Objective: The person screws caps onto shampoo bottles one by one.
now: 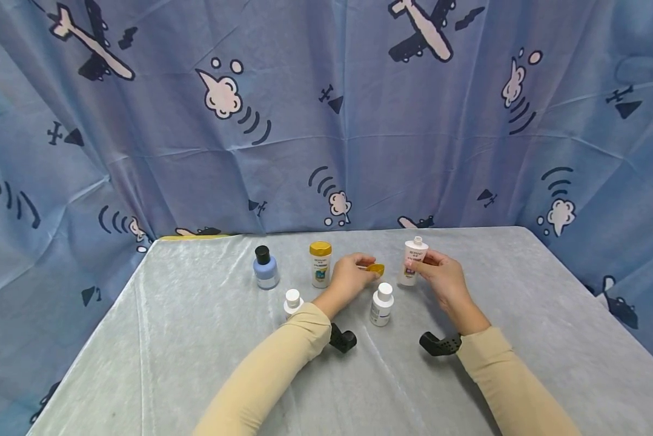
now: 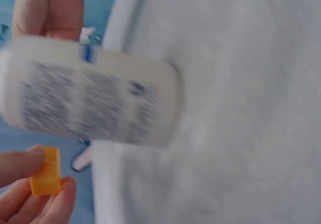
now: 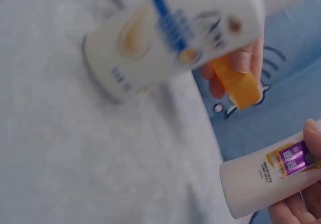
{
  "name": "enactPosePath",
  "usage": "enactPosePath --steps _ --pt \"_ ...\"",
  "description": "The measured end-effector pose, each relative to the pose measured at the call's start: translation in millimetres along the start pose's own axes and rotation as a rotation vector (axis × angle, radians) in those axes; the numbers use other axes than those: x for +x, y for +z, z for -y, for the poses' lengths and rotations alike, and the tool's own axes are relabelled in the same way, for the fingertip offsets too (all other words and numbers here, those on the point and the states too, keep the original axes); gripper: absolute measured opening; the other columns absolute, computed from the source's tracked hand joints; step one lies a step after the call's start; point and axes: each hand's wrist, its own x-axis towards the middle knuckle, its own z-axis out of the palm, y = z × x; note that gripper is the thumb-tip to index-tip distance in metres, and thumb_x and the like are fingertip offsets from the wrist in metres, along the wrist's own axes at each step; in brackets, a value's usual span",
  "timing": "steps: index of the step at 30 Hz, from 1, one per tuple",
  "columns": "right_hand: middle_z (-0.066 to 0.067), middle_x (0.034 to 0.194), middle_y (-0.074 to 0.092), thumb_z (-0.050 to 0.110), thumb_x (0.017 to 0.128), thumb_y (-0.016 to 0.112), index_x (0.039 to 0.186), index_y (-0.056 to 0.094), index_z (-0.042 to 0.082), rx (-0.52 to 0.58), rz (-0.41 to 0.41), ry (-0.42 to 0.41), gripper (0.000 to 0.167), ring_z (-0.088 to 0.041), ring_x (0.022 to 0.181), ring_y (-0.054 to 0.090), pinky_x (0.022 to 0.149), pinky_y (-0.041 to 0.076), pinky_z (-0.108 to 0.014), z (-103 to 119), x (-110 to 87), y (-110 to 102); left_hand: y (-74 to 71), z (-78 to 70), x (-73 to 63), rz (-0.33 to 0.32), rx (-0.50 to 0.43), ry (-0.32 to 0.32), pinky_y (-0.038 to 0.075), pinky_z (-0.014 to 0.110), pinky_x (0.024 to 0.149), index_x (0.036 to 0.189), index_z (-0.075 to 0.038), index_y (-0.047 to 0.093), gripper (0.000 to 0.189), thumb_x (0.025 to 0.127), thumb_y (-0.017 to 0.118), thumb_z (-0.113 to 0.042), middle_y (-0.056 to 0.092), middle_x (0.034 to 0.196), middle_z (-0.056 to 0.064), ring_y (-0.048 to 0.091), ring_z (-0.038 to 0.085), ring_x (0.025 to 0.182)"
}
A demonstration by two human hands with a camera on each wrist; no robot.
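My left hand (image 1: 354,274) pinches a yellow cap (image 1: 377,269) between thumb and fingers, its side facing the left wrist camera. In my right hand (image 1: 441,275) is a white bottle (image 1: 414,259) with a purple label, gripped round its side; its narrow neck is bare at the top. The bottle stands nearly upright in the head view, close over the table. Between the two hands, nearer me, a white pill-style bottle (image 1: 381,306) with a white cap stands upright. It looms large in both wrist views.
Beside my left hand stands a white bottle with a yellow cap (image 1: 320,264). Further left is a blue bottle with a black cap (image 1: 265,267). Another white-capped bottle (image 1: 292,301) is partly hidden by my left sleeve. A patterned blue curtain (image 1: 326,121) hangs behind the grey-covered table (image 1: 206,339).
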Motion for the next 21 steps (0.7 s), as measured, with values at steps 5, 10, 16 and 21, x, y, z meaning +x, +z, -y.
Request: enactPosePath --steps 5,10,16,21 --pt "0.020 0.097 0.061 0.032 0.088 0.077 0.137 0.057 0.003 -0.070 -0.017 -0.086 0.060 -0.001 0.101 0.054 0.094 0.043 -0.026 16 -10.9 -2 -8.0 -16.5 -9.0 -0.071 -0.053 0.016 0.057 0.024 0.083 0.115 -0.006 0.072 0.032 0.084 0.079 -0.013 0.074 0.113 0.009 0.069 0.019 0.102" --pt "0.019 0.099 0.064 0.032 0.089 0.076 0.136 0.059 0.004 -0.126 -0.010 -0.178 0.058 0.005 0.096 0.057 0.090 0.046 -0.022 34 -27.1 -1 -19.3 -28.7 -22.0 -0.085 -0.157 0.042 0.058 0.026 0.083 0.114 -0.003 0.073 0.031 0.084 0.079 -0.010 0.074 0.112 0.013 0.069 0.021 0.101" --pt "0.003 0.111 0.070 0.035 0.089 0.076 0.135 0.061 0.004 -0.198 0.030 -0.258 0.057 0.007 0.092 0.059 0.083 0.049 -0.016 50 -45.2 1 -36.6 -38.3 -39.3 -0.061 -0.260 0.060 0.057 0.030 0.092 0.118 -0.002 0.070 0.035 0.085 0.078 -0.007 0.071 0.119 0.015 0.068 0.025 0.110" --pt "-0.013 0.121 0.070 0.033 0.089 0.076 0.134 0.062 0.005 -0.236 0.099 -0.300 0.055 0.004 0.092 0.062 0.082 0.053 -0.018 59 -58.2 2 -49.6 -41.7 -51.3 -0.033 -0.307 0.049 0.058 0.030 0.091 0.116 -0.001 0.068 0.034 0.084 0.078 -0.007 0.071 0.118 0.016 0.069 0.025 0.109"
